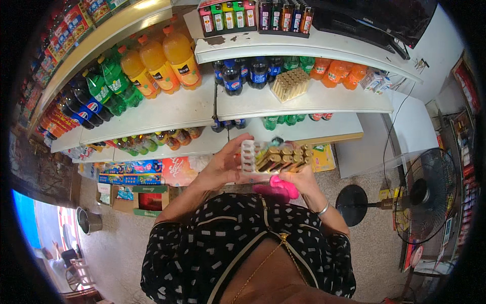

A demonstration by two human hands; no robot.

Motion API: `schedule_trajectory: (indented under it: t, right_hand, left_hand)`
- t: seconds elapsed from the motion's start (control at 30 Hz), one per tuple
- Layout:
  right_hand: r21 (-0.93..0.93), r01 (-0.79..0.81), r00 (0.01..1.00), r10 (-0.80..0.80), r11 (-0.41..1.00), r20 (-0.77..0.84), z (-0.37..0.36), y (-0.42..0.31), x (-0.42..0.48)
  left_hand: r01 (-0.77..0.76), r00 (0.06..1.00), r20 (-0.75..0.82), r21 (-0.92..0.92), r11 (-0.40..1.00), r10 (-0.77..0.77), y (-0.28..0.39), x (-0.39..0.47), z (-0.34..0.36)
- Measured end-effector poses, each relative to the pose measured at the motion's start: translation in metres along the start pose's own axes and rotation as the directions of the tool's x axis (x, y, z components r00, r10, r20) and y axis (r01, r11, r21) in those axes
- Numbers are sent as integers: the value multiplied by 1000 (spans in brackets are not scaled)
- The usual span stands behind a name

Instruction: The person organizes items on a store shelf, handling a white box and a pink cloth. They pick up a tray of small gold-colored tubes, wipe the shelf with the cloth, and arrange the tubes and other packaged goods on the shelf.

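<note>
My left hand (229,161) grips the left end of a clear plastic display rack (248,157), whose holes at that end are bare. Gold-coloured lighters (284,157) stand in rows in the rack's right part, slightly blurred. At the lower right my right hand (302,178) supports the same rack, a bracelet on its wrist. A bright pink cloth (285,187) hangs right below that hand; whether the fingers pinch it is hidden. On the shelf ahead sits a similar block of gold-coloured lighters (290,85), in front of bottled drinks.
White shelves (250,106) carry cola bottles (231,78), orange drink bottles (178,57) and green bottles (117,83). Coloured lighters (286,19) stand above, beside a black television (379,19). A floor fan (421,193) is at right, an open carton (152,199) at lower left.
</note>
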State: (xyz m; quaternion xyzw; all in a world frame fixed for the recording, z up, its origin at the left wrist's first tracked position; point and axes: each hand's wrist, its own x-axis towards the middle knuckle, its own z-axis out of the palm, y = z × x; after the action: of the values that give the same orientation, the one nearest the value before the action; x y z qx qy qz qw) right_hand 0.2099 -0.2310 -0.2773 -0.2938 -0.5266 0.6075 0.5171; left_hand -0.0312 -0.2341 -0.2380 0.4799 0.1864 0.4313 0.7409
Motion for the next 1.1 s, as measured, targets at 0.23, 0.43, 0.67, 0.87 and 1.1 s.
schedule_trajectory:
  t: [0.23,0.43,0.67,0.87,1.1]
  right_hand:
    - [23,-25,991,22,999,130,-20,-47,50]
    - [9,-11,982,9,1000,187,-48,-63,80]
    - [-185,-36,962,84,982,262,-85,-44,77]
    - [-247,-59,966,118,967,232,-150,-9,78]
    - [-486,-98,954,221,868,202,-228,-37,114]
  left_hand:
    - [-53,972,-49,908,415,231,26,48,20]
    - [-51,948,-39,961,273,316,35,86,37]
    - [-2,954,-95,946,324,283,-13,105,33]
    - [6,964,-92,946,324,250,-68,144,21]
    - [-83,940,-8,965,250,342,-113,229,12]
